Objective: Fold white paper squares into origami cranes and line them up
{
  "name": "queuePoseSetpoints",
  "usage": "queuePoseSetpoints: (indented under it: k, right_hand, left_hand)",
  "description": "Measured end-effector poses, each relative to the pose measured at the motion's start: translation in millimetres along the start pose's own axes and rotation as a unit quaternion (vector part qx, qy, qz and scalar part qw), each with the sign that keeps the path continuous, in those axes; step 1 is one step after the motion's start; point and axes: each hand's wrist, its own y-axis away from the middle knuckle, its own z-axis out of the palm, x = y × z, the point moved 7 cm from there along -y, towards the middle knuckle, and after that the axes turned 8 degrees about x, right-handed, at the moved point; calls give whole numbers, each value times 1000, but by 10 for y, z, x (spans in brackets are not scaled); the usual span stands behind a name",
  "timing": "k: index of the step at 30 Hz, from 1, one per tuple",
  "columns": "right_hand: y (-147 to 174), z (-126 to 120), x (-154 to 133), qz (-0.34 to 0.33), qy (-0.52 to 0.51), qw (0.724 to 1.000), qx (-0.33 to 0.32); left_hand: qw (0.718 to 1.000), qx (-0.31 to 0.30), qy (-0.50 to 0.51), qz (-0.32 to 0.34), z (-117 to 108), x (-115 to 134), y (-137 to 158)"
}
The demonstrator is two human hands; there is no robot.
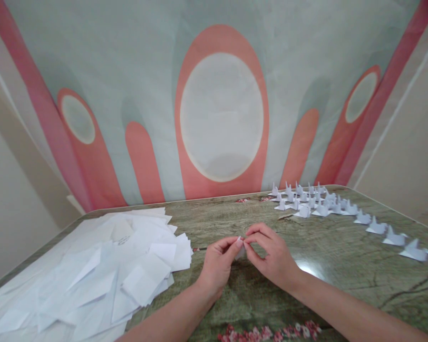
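A small folded piece of white paper (240,253) is held just above the middle of the table, mostly hidden by my fingers. My left hand (219,261) pinches it between thumb and forefinger from the left. From the right, my right hand (267,251) closes thumb and forefinger at its upper edge, the other fingers curled. The two hands' fingertips nearly meet. Off to the right stand several folded white paper birds (321,204), in rows at the back and in a line towards the right edge.
A large loose heap of white paper sheets (142,280) covers the table's left side. The green wood-patterned table (207,218) has printed pink flowers (267,332) at its near edge. Behind it rises a backdrop (221,114) with coral arches.
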Motion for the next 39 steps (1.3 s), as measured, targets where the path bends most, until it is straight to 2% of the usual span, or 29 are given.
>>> queuePoseSetpoints:
  k: [11,20,39]
  right_hand:
    - [-10,2,46,57,-55,997,-6]
    - [14,129,153,133,-146,979,-49]
    - [40,173,288,197,-211,956,-48]
  left_hand:
    - [999,-15,30,-11,26,12,5]
    - [999,-16,-12,38,19,89,-8]
    - [998,-21,-31,46,5,65,-7]
